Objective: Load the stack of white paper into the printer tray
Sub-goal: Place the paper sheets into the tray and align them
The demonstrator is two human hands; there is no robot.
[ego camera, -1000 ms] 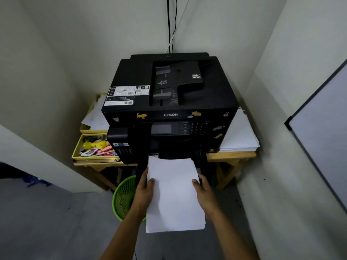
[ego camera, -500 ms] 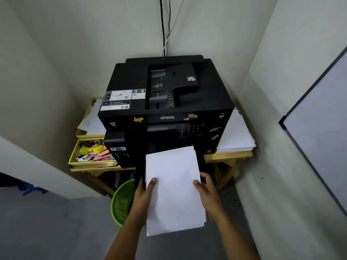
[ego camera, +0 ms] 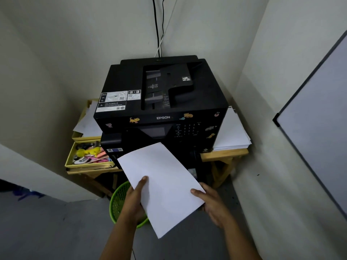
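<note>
A stack of white paper (ego camera: 161, 182) hangs in the air in front of the black Epson printer (ego camera: 163, 102), turned at an angle with its far corner toward the printer's front. My left hand (ego camera: 135, 199) grips its left edge, thumb on top. My right hand (ego camera: 210, 201) grips the right corner, thumb on top. The stack hides the printer's lower front, so the tray opening cannot be seen.
The printer stands on a wooden table (ego camera: 225, 153) in a corner. Another pile of white sheets (ego camera: 232, 132) lies to its right, and a yellow box of pens and clutter (ego camera: 88, 153) to its left. A green mesh bin (ego camera: 120, 201) sits on the floor below. A whiteboard (ego camera: 319, 117) hangs on the right wall.
The stack has come up off the printer's lower front and turned anticlockwise, now held tilted in the air. Both hands kept their grip; the view has shifted slightly.
</note>
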